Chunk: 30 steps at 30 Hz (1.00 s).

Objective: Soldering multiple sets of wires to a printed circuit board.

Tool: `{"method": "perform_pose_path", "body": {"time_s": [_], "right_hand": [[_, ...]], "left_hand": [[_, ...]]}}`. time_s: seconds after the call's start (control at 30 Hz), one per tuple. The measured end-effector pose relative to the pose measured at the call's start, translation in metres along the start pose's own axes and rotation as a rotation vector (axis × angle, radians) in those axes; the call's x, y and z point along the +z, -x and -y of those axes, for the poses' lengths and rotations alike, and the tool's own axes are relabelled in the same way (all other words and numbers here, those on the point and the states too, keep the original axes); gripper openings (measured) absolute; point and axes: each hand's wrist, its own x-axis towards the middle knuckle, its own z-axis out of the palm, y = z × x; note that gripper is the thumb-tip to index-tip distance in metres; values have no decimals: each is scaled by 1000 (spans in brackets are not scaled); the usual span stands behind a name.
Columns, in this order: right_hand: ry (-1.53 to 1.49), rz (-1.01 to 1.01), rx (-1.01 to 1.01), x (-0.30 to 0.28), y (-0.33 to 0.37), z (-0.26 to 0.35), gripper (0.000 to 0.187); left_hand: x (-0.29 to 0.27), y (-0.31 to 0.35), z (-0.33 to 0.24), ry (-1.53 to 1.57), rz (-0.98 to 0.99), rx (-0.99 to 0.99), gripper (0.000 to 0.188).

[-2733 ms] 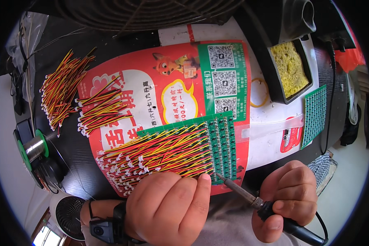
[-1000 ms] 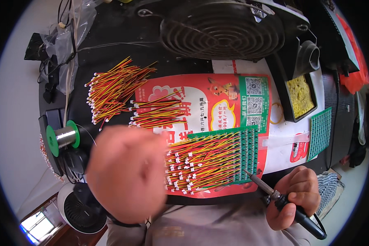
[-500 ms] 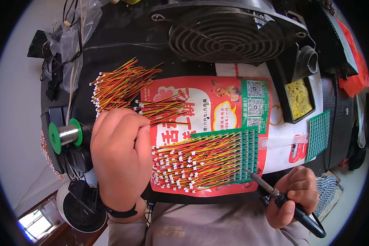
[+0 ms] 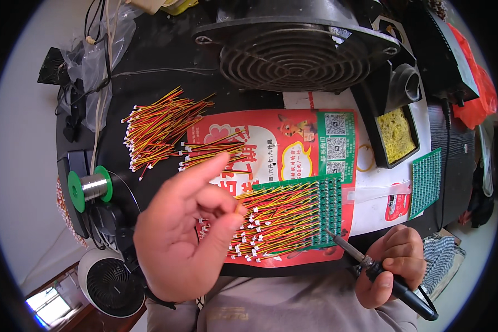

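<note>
My right hand (image 4: 393,263) is wrapped round a soldering iron (image 4: 395,285). The iron's tip rests at or just above the lower part of a green circuit board panel (image 4: 329,207). Rows of red and yellow wires with white connectors (image 4: 282,221) run leftward from that panel. My left hand (image 4: 182,238) hovers over the connector ends, index finger raised, thumb and middle finger pinched on a wire; only a short orange-red bit shows at the fingertips. Beyond it lie a small bunch of loose wires (image 4: 210,152) and a larger wire pile (image 4: 160,127).
Solder wire sits on a green spool (image 4: 100,189) at left. A black fan (image 4: 299,61) stands at the back, beside an iron holder with a yellow sponge (image 4: 395,136). Another green panel (image 4: 426,182) lies at right. A red printed sheet (image 4: 227,119) lies beneath the work.
My left hand has moved from beside the loose wires toward me and right, over the connector ends, its index finger now raised. My right hand and the soldering iron have hardly moved.
</note>
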Motion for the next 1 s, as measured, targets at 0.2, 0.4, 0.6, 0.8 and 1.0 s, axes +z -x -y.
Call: {"method": "perform_pose_path", "body": {"time_s": [0.2, 0.4, 0.6, 0.8, 1.0], "right_hand": [[-14, 9, -18, 0, 1, -1, 19], [-10, 23, -29, 1, 1, -2, 19], [-8, 35, -14, -2, -1, -1, 20], [70, -19, 11, 10, -7, 1, 20], [23, 3, 20, 0, -3, -1, 20]], "left_hand": [[1, 3, 2, -49, 145, 30, 18], [2, -1, 6, 31, 219, 56, 9], [13, 0, 2, -339, 213, 263, 19], [28, 5, 18, -395, 302, 559, 31], [36, 25, 19, -525, 246, 502, 28]]}}
